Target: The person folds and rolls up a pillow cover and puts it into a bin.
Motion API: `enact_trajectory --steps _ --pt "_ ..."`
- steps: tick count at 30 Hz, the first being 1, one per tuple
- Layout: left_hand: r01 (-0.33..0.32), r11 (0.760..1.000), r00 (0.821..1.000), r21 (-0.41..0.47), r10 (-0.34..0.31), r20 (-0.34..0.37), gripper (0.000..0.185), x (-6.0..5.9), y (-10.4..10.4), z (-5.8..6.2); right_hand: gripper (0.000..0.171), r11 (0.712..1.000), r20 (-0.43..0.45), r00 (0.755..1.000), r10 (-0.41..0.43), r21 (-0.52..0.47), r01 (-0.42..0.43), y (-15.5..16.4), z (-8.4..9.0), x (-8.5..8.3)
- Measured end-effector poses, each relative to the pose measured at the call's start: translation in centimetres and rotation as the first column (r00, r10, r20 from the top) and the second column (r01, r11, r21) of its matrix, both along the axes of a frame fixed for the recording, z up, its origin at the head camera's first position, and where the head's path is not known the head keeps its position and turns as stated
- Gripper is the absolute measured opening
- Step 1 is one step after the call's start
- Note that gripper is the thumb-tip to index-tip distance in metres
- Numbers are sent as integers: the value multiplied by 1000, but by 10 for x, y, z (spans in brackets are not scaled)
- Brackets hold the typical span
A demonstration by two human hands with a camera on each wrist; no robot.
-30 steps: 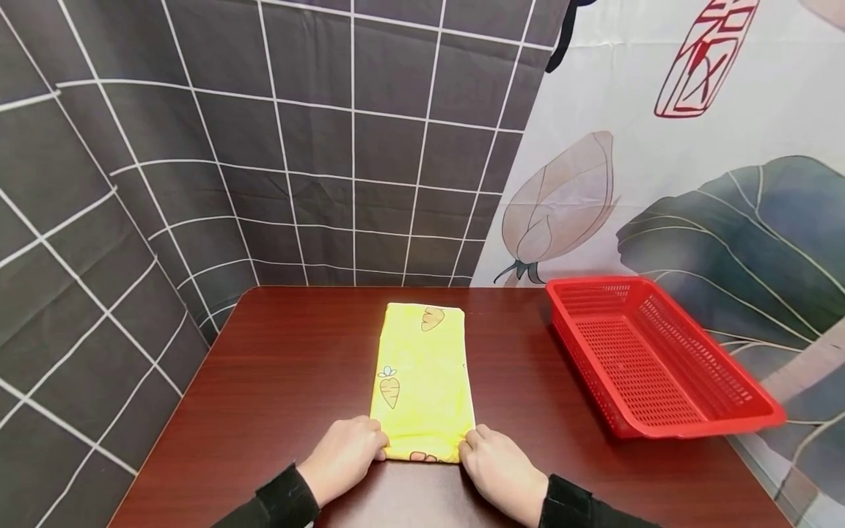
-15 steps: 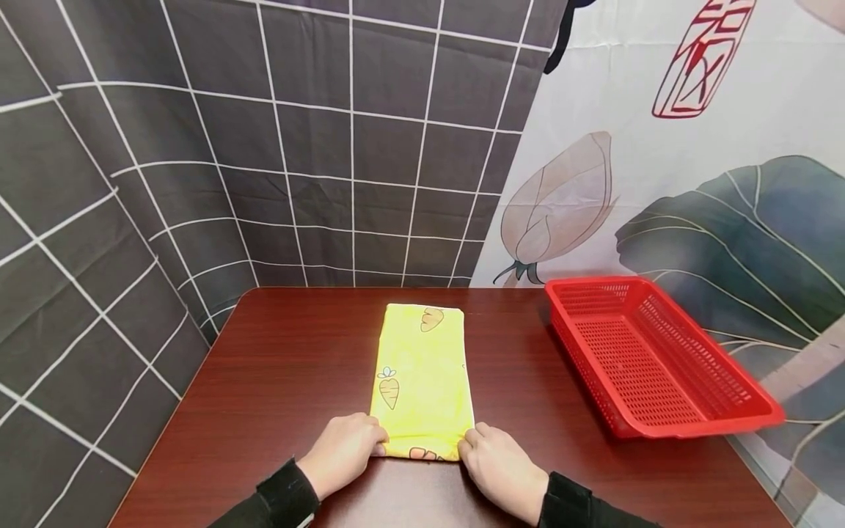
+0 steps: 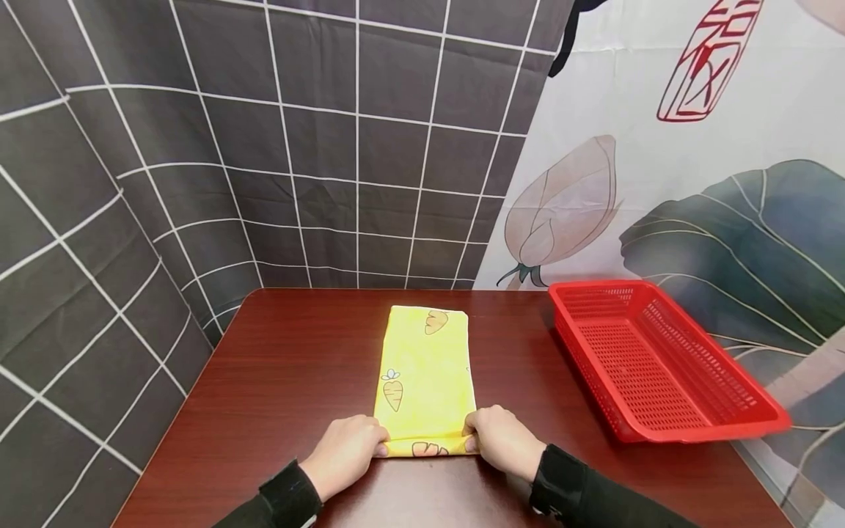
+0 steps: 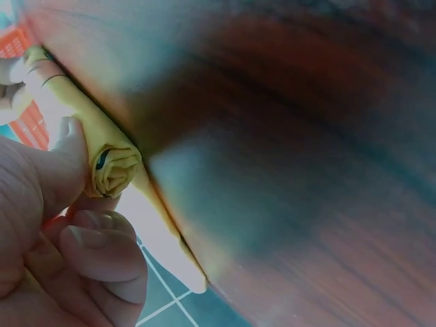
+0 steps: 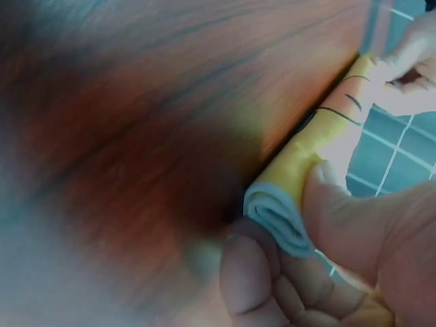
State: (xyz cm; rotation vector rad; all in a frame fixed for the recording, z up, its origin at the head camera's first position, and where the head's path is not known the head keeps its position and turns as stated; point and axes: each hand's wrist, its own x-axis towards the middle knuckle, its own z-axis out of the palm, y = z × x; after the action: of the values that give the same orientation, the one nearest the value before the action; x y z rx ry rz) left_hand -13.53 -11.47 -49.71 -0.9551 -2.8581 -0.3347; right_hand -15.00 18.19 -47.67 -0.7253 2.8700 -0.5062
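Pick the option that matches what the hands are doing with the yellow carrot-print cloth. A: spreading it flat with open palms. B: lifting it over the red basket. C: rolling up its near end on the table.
C: the left hand and right hand each pinch an end of a small roll at the near edge of the yellow cloth, plain in both wrist views.

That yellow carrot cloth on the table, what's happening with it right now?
A person is rolling up the yellow carrot-print cloth from its near end on the dark wooden table. The left hand and right hand each pinch one end of the small roll; the rest lies flat, folded into a long strip. A red plastic basket sits to the right, nothing visible inside.
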Motion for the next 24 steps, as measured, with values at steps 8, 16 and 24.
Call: enact_trajectory --steps 8,16,24 --pt "-40 999 999 4 40 31 30 1 3 0 27 985 164 979 -118 -109 137 12 -2 -16" --pt "-132 990 984 52 124 130 18 10 0 0 30 987 180 978 -101 -102 121 12 -2 -17" --pt "-153 971 971 183 113 210 11 10 -9 -3 30 991 134 987 -89 -82 101 9 1 -15"
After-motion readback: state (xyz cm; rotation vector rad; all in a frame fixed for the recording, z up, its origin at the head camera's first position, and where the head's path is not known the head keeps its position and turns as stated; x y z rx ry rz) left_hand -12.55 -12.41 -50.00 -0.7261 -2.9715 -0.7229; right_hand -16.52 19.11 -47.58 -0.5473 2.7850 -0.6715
